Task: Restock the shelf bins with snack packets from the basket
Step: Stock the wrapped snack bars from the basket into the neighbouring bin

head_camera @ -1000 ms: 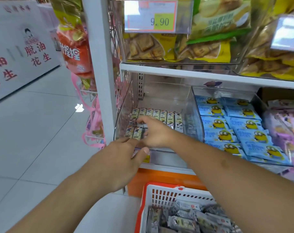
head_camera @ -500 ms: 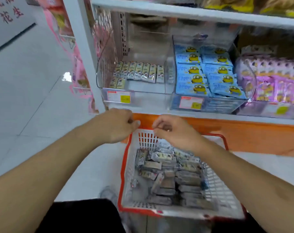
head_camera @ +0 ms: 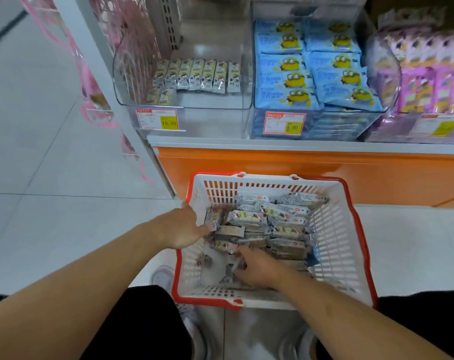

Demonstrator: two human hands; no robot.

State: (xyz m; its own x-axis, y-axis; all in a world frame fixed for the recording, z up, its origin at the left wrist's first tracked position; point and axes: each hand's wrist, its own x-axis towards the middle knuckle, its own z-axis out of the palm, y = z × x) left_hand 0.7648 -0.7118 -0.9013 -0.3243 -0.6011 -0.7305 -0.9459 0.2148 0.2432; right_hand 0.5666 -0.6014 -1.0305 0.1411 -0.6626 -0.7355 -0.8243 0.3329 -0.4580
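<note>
A white basket with a red rim [head_camera: 350, 229] stands on the floor below the shelf, holding several grey snack packets [head_camera: 270, 219]. My left hand [head_camera: 184, 227] reaches in over the basket's left wall, fingers stretched out and touching an upright packet at the left of the pile. Nearer to me, my right hand [head_camera: 257, 266] is inside the basket with its fingers curled round a packet. On the shelf, the left clear bin [head_camera: 184, 106] has one row of the same packets [head_camera: 197, 74] at its back and two more in front at the left.
The neighbouring bin holds blue packets [head_camera: 311, 66], and purple packs [head_camera: 428, 74] fill the one to the right. Price tags [head_camera: 157, 119] hang on the bin fronts. An orange base panel [head_camera: 272, 159] runs under the shelf. Pink hanging goods [head_camera: 96, 81] are at the left. My shoes show under the basket.
Both hands have left the shelf bin and come down into the basket. My view has dropped from the shelf to the basket.
</note>
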